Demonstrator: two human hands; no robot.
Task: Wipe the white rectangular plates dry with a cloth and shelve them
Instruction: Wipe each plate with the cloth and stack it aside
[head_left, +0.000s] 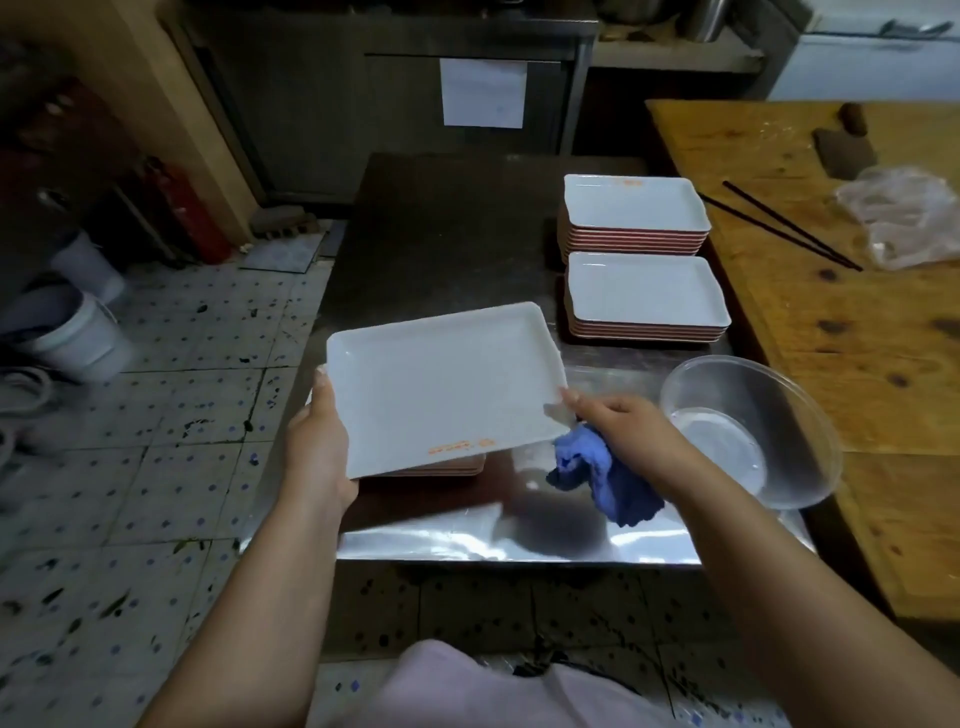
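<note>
Now left hand (317, 441) grips plate (441, 384), long axis left-right, slightly tilted; right hand (628, 431) clutches cloth (602, 478).

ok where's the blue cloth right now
In the head view the blue cloth hangs bunched from the right hand, right of centre, between the held white rectangular plate and the clear bowl, above the steel table.

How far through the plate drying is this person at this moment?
Done, apparently: two stacks of white plates stand at the steel table's far right, not visibly shelved. In hand: the left hand holds a plate while the right hand grips the blue cloth at its edge. Left: a low stack beneath it, likely unwiped, and shelving.
</note>
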